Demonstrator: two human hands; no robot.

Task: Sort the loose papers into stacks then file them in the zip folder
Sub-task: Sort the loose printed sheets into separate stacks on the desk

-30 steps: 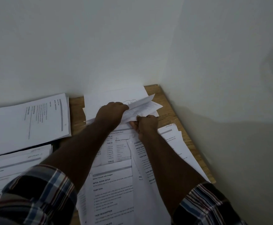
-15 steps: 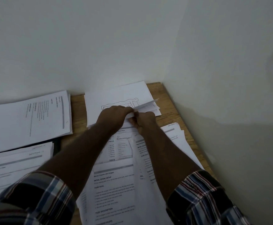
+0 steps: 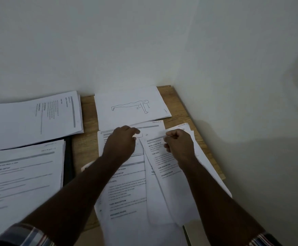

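A sheet with a line drawing of a figure in a plank pose (image 3: 130, 105) lies flat at the back of the wooden table (image 3: 87, 144). Below it spreads a loose pile of printed text pages (image 3: 127, 189). My left hand (image 3: 121, 144) rests on top of this pile, fingers slightly apart and pointing right. My right hand (image 3: 179, 144) pinches the top edge of a printed page (image 3: 164, 162) that fans out to the right. A dark zip folder (image 3: 68, 166) peeks out between the left stacks and the pile.
Two sorted stacks lie on the left: one turned sideways at the back (image 3: 34, 118) and one nearer me (image 3: 22, 178). White walls meet in a corner behind the table. The table's right edge (image 3: 213, 157) runs close to the right wall.
The folded sheet that both hands held has been laid flat at the back, showing the drawing. Both hands have come down to the text pile, the right hand moving right.
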